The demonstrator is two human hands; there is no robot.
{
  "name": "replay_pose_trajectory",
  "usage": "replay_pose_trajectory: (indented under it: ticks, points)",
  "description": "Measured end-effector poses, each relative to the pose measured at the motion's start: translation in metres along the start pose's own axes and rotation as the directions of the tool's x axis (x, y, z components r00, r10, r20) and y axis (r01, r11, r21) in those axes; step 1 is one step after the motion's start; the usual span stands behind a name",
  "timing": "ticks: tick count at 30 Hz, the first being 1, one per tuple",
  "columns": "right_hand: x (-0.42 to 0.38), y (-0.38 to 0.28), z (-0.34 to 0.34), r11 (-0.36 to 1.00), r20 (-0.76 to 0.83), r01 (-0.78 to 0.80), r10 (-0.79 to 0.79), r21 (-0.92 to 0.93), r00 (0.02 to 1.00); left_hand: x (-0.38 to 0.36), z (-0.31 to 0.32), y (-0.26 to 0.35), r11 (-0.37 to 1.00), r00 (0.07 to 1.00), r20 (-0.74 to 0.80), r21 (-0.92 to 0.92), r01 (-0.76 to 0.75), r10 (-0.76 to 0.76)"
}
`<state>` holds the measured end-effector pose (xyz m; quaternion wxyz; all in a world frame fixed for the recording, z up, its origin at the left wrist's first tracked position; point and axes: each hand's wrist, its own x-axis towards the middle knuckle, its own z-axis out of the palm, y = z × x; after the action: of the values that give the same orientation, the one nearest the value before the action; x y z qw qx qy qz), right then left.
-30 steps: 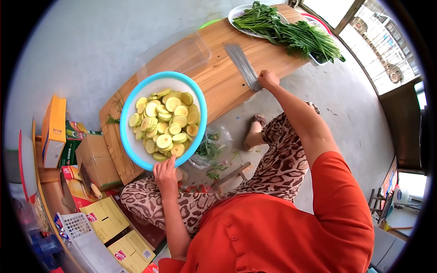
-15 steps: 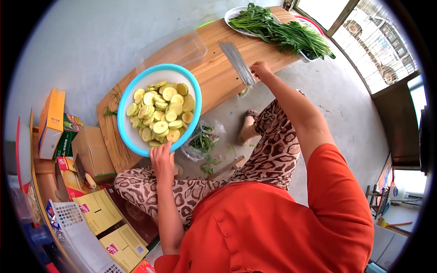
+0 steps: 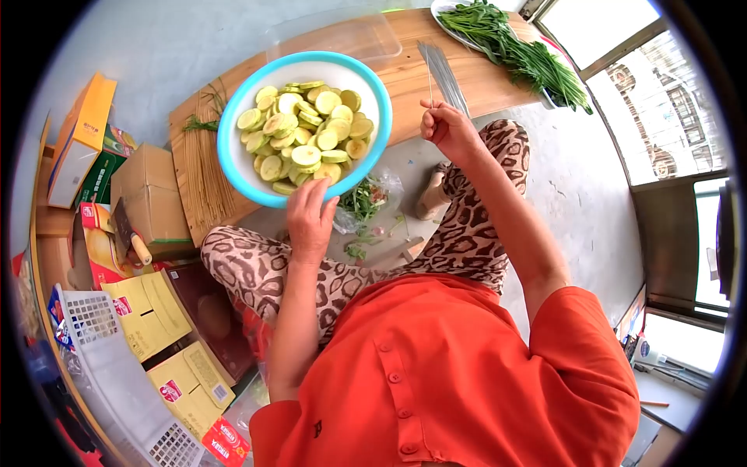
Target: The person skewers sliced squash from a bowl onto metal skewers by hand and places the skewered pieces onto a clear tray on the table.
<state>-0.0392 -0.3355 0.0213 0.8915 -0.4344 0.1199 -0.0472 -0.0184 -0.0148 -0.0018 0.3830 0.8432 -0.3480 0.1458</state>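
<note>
A blue-rimmed white basin [image 3: 233, 167] full of sliced zucchini [image 3: 307, 140] sits on the left part of the wooden table. My left hand [image 3: 310, 222] is at its near rim, fingers stretched over the edge by the nearest slices and the thumb apart. My right hand [image 3: 451, 132] pinches a thin metal skewer [image 3: 429, 74], which points up and away from me. Just beyond that hand, a bundle of metal skewers [image 3: 445, 78] lies on the table.
A clear plastic tray [image 3: 334, 39] lies behind the basin. Leafy greens [image 3: 506, 39] are at the table's far right. Bamboo skewers [image 3: 198, 171] lie at its left end. Scraps in a plastic bag [image 3: 362, 202] are on the floor. Boxes and a knife [image 3: 132, 233] stand at left.
My right hand has drawn back from the skewer bundle with one skewer in its fingers. My left hand stays by the basin's near rim. The whole view has shifted.
</note>
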Motion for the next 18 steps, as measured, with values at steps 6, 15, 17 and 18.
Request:
replay_pose_trajectory:
  ticks: [6,15,17,18]
  points:
    - [-0.028,0.010,0.072,0.986,0.026,0.081,-0.078,-0.149,0.997,-0.006,-0.006,-0.008,0.995,0.994,-0.088,-0.092,0.049,-0.057]
    - [-0.029,0.029,0.095,0.907,0.049,0.008,0.014,-0.420,0.999,-0.003,-0.011,-0.014,0.972,0.948,-0.245,-0.165,0.168,-0.205]
    - [-0.047,0.035,0.094,0.908,0.052,-0.003,0.027,-0.418,0.998,0.003,-0.015,-0.010,0.969,0.940,-0.258,-0.167,0.183,-0.222]
    - [-0.056,0.036,0.091,0.890,0.058,-0.002,0.031,-0.456,0.998,0.006,-0.016,-0.009,0.975,0.946,-0.252,-0.141,0.173,-0.204]
